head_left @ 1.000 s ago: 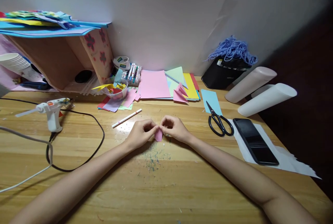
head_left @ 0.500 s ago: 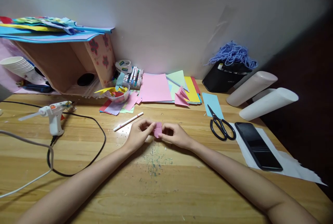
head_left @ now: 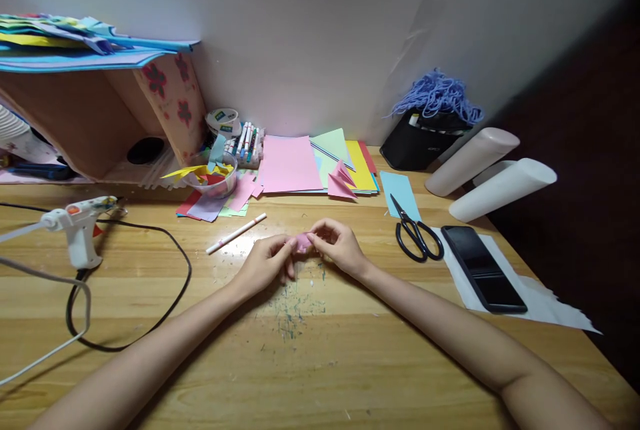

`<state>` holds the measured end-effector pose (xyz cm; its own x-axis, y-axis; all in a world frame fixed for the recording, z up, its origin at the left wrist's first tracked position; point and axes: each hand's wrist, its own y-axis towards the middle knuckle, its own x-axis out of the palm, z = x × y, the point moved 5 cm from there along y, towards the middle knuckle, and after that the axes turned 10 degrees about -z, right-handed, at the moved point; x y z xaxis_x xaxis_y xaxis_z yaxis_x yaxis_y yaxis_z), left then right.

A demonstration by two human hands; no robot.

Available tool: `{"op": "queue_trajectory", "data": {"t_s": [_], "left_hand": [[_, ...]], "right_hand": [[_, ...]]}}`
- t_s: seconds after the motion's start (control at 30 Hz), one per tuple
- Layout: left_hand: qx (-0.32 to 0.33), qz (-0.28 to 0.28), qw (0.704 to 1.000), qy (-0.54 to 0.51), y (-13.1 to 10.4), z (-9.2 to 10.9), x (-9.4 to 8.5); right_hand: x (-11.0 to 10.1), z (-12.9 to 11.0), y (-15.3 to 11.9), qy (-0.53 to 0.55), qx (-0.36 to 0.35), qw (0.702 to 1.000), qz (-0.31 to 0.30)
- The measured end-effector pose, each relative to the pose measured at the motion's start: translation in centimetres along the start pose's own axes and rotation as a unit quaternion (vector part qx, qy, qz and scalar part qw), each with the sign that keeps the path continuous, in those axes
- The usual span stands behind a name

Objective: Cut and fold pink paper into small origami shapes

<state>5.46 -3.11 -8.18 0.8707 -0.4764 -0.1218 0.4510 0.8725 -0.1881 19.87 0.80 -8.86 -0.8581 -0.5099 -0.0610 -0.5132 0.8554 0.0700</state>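
Observation:
A small piece of pink paper (head_left: 302,243) is pinched between both hands, just above the middle of the wooden table (head_left: 320,363). My left hand (head_left: 265,262) grips its left side between thumb and fingers. On the paper's right side, my right hand (head_left: 340,247) is closed with thumb and index finger at the edge. The fingers cover part of the paper, so its folds are hard to make out. To the left of my hands lies a white marker (head_left: 236,235). Behind them stands a folded pink paper piece (head_left: 343,182).
At left are a hot glue gun (head_left: 83,230) with looping cables and a cardboard box (head_left: 175,103). A plastic bowl of paper scraps (head_left: 215,177) and coloured sheets (head_left: 290,163) line the back. Black-handled scissors (head_left: 417,233), a phone (head_left: 483,270) and white rolls (head_left: 505,190) are at right.
My right hand has moved up to the paper's upper right edge, and the paper has tilted from upright to flatter. The whole view has shifted slightly, with most things now further left.

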Motion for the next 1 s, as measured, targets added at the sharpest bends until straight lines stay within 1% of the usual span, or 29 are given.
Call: {"op": "queue_trajectory", "data": {"t_s": [0.13,0.27,0.37,0.43,0.5,0.57,0.67,0.8,0.87,1.0], "left_hand": [[0.010,0.029,0.999,0.041,-0.1,-0.2,-0.3],[0.029,0.057,0.997,0.037,-0.1,-0.1,-0.7],[0.028,0.033,0.999,0.015,-0.1,0.0,-0.4],[0.025,0.016,1.000,0.006,0.0,0.0,-0.1],[0.031,0.004,0.999,0.007,0.0,-0.1,0.0],[0.035,-0.012,0.999,0.002,0.1,-0.2,0.1],[0.024,-0.030,0.999,-0.019,0.2,-0.4,0.2],[0.020,-0.036,0.999,-0.032,0.1,-0.2,0.3],[0.019,-0.036,0.999,-0.030,0.0,0.1,0.4],[0.011,-0.039,0.999,-0.014,-0.1,0.2,0.4]], "right_hand": [[0.0,0.0,0.0,-0.002,-0.002,1.000,0.007],[0.3,0.2,0.3,0.051,0.033,0.998,-0.018],[0.4,0.2,0.2,0.061,0.037,0.997,-0.015],[0.3,0.1,0.0,0.040,0.026,0.999,-0.004],[0.2,0.0,-0.3,-0.004,0.005,1.000,0.004],[0.1,-0.3,-0.6,-0.076,-0.028,0.997,0.015],[0.1,-1.2,-1.1,-0.199,-0.099,0.975,0.029],[0.5,-2.3,-1.7,-0.310,-0.187,0.932,0.013],[0.8,-2.6,-2.0,-0.367,-0.211,0.906,0.000],[1.2,-2.5,-2.1,-0.466,-0.226,0.856,-0.017]]}}
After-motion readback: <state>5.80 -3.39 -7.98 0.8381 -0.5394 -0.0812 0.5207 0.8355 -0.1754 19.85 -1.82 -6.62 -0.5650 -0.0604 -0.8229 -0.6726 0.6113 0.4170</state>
